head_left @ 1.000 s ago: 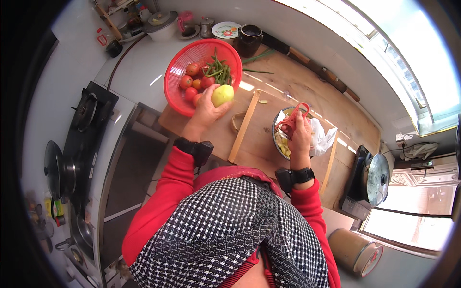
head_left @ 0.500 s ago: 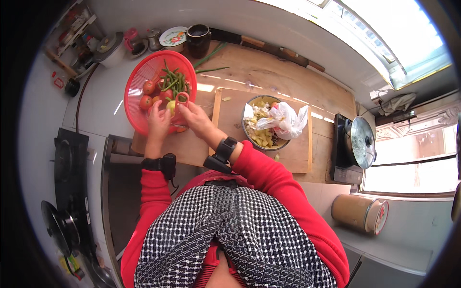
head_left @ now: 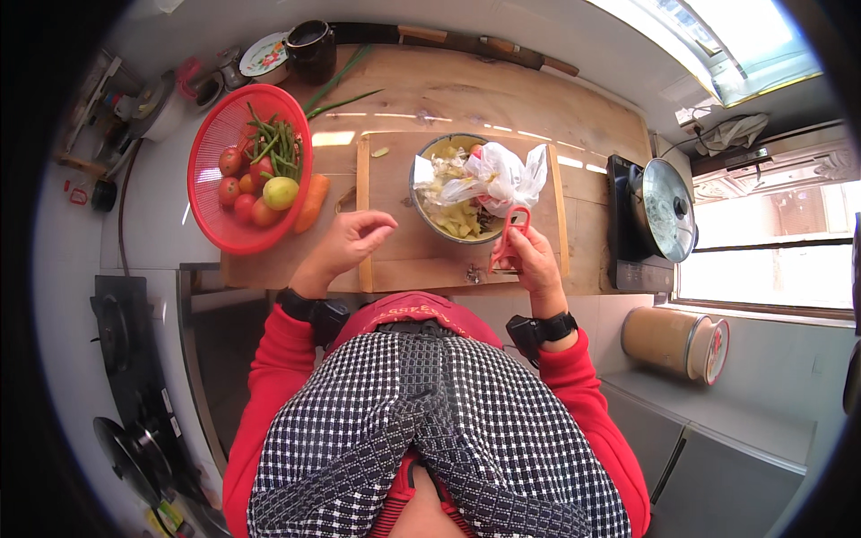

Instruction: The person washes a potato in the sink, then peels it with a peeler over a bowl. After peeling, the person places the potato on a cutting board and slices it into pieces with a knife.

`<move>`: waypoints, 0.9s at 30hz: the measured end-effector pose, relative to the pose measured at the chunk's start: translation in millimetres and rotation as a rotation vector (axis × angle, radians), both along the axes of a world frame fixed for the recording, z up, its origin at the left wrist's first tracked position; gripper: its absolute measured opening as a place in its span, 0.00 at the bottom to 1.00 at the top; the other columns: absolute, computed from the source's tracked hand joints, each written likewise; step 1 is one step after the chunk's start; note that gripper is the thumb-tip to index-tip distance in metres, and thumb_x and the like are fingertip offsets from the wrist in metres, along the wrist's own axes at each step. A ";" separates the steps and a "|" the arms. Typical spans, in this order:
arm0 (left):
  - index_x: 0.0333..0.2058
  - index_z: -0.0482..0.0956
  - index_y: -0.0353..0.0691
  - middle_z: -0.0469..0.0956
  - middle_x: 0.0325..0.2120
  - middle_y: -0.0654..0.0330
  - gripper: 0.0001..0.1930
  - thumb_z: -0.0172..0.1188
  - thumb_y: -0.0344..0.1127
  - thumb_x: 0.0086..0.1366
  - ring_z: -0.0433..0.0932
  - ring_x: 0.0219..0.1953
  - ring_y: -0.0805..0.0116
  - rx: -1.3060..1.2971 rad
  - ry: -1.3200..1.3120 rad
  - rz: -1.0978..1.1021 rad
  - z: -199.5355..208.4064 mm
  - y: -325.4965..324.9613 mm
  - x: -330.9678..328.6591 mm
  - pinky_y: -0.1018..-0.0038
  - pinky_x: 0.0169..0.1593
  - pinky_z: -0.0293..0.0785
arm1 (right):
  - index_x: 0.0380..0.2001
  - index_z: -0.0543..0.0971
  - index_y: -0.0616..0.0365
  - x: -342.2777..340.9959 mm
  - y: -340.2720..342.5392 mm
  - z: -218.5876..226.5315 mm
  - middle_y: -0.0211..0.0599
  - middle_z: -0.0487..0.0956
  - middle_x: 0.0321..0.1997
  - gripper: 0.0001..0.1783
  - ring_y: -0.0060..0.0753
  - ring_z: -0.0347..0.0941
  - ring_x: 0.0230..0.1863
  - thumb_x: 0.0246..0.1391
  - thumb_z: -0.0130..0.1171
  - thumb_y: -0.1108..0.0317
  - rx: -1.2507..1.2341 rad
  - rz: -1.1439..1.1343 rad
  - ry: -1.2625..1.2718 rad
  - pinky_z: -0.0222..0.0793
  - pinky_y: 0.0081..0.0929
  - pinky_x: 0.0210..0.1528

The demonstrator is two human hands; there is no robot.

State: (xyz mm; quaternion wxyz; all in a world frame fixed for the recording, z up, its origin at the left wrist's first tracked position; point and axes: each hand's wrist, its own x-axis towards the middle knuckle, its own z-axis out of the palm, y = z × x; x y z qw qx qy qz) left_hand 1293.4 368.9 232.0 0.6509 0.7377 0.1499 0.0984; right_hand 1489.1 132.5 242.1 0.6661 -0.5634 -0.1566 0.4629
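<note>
My right hand is closed round a red peeler, held just below the bowl of peelings. Over the left edge of the cutting board is my left hand, its fingers loosely stretched to the right and nothing seen in them. Left of it stands a red colander with tomatoes, green beans and a pale yellow-green round vegetable. A carrot lies against the colander's right side. A white plastic bag rests on the bowl's peelings.
At the right, a lidded pan sits on a black cooktop. Green onions lie behind the colander, near a dark jar and a flowered enamel dish. A small dark bit lies on the board's near edge.
Both hands have left the colander and moved right, the right one carrying the peeler to the bowl. The yellow-green vegetable now lies uncovered in the colander. The view has shifted slightly.
</note>
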 end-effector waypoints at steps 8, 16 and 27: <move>0.40 0.72 0.36 0.71 0.38 0.50 0.15 0.55 0.28 0.50 0.74 0.36 0.55 0.495 -0.011 -0.693 -41.2 -97.3 99.3 0.68 0.39 0.71 | 0.32 0.70 0.60 22.6 -66.7 -89.3 0.31 0.74 0.24 0.10 0.16 0.69 0.18 0.55 0.47 0.64 -0.197 -0.207 -0.013 0.67 0.13 0.20; 0.43 0.68 0.36 0.65 0.47 0.52 0.21 0.56 0.29 0.47 0.66 0.47 0.50 0.923 -0.038 -0.560 -81.3 -132.6 112.6 0.65 0.48 0.67 | 0.36 0.70 0.61 33.9 -68.9 -117.8 0.32 0.74 0.29 0.12 0.19 0.72 0.25 0.55 0.48 0.64 -0.202 -0.061 -0.031 0.69 0.14 0.25; 0.30 0.71 0.35 0.71 0.27 0.51 0.08 0.54 0.30 0.49 0.71 0.30 0.50 0.900 0.180 -0.261 -80.1 -131.4 76.6 0.63 0.34 0.70 | 0.36 0.71 0.64 40.5 -41.3 -116.8 0.35 0.76 0.28 0.11 0.24 0.73 0.25 0.53 0.48 0.67 -0.271 0.243 -0.582 0.69 0.21 0.25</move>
